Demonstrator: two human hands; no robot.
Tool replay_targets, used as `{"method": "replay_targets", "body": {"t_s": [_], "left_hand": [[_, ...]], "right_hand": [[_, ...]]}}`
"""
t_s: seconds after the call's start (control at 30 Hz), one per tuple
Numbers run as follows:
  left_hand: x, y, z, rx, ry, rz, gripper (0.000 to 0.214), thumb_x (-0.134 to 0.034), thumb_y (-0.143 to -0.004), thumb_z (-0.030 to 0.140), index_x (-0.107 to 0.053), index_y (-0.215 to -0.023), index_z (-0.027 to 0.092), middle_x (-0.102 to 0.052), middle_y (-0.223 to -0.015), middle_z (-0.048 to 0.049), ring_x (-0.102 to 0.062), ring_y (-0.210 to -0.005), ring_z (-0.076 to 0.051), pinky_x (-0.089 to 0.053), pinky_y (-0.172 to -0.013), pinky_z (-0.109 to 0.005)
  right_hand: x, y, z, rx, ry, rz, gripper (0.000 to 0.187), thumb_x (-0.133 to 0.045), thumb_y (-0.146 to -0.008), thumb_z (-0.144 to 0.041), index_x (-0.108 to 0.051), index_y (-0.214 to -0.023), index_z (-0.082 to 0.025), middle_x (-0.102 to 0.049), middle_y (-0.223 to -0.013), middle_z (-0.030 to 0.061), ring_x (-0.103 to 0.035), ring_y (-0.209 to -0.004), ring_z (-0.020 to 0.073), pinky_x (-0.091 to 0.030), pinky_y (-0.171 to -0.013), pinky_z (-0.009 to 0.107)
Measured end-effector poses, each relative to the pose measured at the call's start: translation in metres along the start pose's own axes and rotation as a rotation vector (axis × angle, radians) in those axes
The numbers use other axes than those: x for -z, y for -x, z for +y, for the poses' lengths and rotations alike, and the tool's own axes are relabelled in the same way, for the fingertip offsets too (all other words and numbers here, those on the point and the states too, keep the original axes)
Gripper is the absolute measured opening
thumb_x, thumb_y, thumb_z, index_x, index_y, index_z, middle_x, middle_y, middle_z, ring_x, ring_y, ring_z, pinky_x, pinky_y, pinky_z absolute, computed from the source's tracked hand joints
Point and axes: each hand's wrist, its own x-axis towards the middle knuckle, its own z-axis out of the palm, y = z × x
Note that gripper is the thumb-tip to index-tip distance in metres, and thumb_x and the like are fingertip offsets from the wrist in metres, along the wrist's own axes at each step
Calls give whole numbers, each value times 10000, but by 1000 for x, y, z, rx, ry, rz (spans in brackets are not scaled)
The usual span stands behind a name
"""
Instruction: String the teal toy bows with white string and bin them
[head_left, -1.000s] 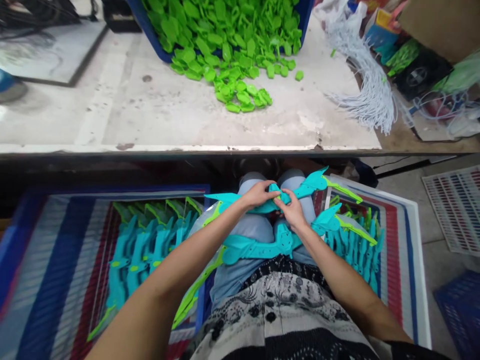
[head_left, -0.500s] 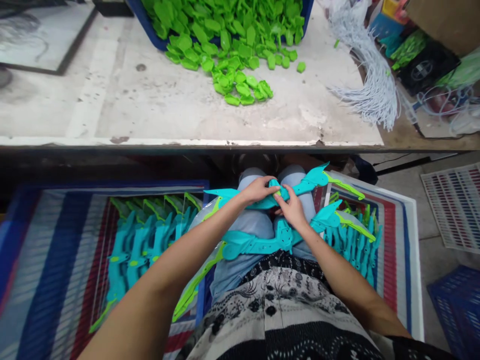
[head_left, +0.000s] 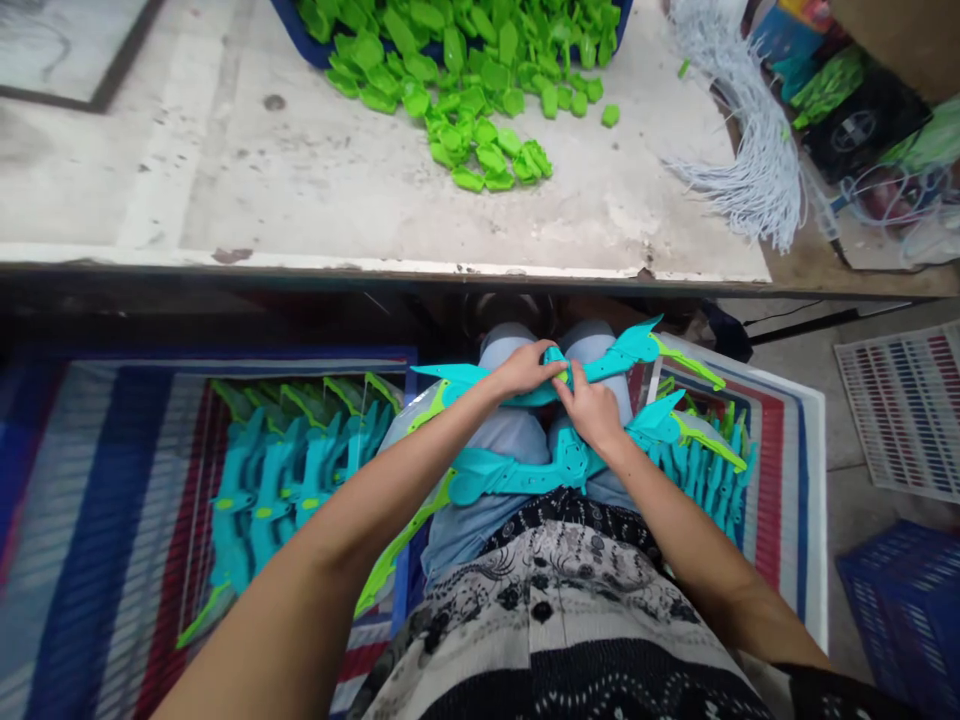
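A teal plastic toy bow [head_left: 628, 352] with lime-green tips lies across my knees. My left hand [head_left: 526, 370] grips it near the middle, with the thumb and fingers closed around the grip section. Against the same middle part, my right hand [head_left: 594, 408] presses its fingertips beside a small lime-green piece [head_left: 562, 375]. Part of that piece is hidden by the fingers. Closer to my body, a second toy bow [head_left: 517, 476] of the same kind rests on my lap, its round centre facing up and untouched by either hand.
Lime-green plastic pieces [head_left: 491, 158] spill from a blue bin [head_left: 300, 35] onto the worktable [head_left: 337, 215]. White strings [head_left: 761, 170] lie at the right. More bows stand in a striped-lined blue crate [head_left: 97, 500] on my left and a white crate [head_left: 814, 500] on my right.
My right hand has turned slightly, its index finger now stretched against the bow's middle. My left hand keeps its hold. The whole view has shifted a little.
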Motion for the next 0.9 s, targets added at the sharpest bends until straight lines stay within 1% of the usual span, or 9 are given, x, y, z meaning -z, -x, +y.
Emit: {"method": "replay_targets", "body": {"t_s": [0.13,0.27,0.37,0.43,0.53,0.63,0.7,0.8,0.9], "left_hand": [[0,1,1,-2,56,-9,374,-530,-829,378,-630,-1098,138,-696,-1039,-73,-627,-961,-220,-489,-864,-307],[-4,3,3,51,202,5,369,-587,-779,337,-635,-1074,121,-691,-973,-57,-619,-864,-191,-500,-776,-274],[-7,3,3,79,192,64,359,-613,-752,295,-645,-1060,113,-691,-952,-59,-616,-847,-187,-500,-760,-272],[-7,2,1,77,152,85,338,-613,-756,288,-658,-1040,112,-696,-942,-61,-625,-860,-195,-504,-774,-280],[-5,1,-1,56,98,86,341,-595,-786,295,-661,-1070,119,-709,-999,-75,-641,-939,-221,-507,-846,-308],[-3,4,2,13,20,86,426,-591,-810,293,-615,-1197,114,-689,-1125,-114,-637,-1029,-249,-496,-926,-349],[-4,10,10,-30,-85,165,458,-584,-825,274,-578,-1255,119,-652,-1199,-139,-611,-1094,-271,-478,-966,-386],[-11,34,26,-120,-259,323,353,-498,-894,265,-596,-1212,146,-614,-1223,-150,-554,-1164,-286,-447,-1002,-422],[-26,75,38,-100,-332,155,309,-429,-941,325,-637,-1118,180,-646,-1112,-140,-592,-1074,-279,-481,-939,-410]], "right_hand": [[2,-8,9,48,-93,66,570,-470,-936,-531,-506,-1377,-172,-721,-818,143,-696,-795,291,-488,-739,364],[-5,-17,20,4,-747,-36,634,-712,-748,-535,-572,-1278,-215,-618,-578,-19,-578,-457,161,-482,-541,282],[-20,-19,17,-99,-1155,-54,711,-776,-641,-501,-548,-1258,-229,-548,-567,-85,-526,-425,120,-474,-433,250],[-27,-18,13,-140,-1265,-60,670,-754,-648,-496,-547,-1223,-223,-535,-562,-96,-538,-439,123,-480,-417,247],[-15,-19,17,-62,-1055,-73,526,-721,-700,-462,-597,-1147,-213,-544,-513,-79,-550,-428,140,-445,-425,237],[28,-33,23,215,-567,-48,271,-741,-707,-368,-696,-931,-223,-580,-510,-29,-587,-510,166,-439,-516,246],[67,-56,18,350,-363,111,172,-653,-799,-339,-716,-919,-233,-651,-615,11,-634,-640,193,-469,-633,274],[123,-110,-9,384,-270,471,307,-466,-908,-266,-670,-1128,-202,-706,-925,80,-645,-906,234,-478,-836,343],[154,-170,-45,391,-216,576,395,-457,-869,-162,-604,-1235,-138,-620,-1173,147,-561,-1098,276,-444,-950,406]]}}
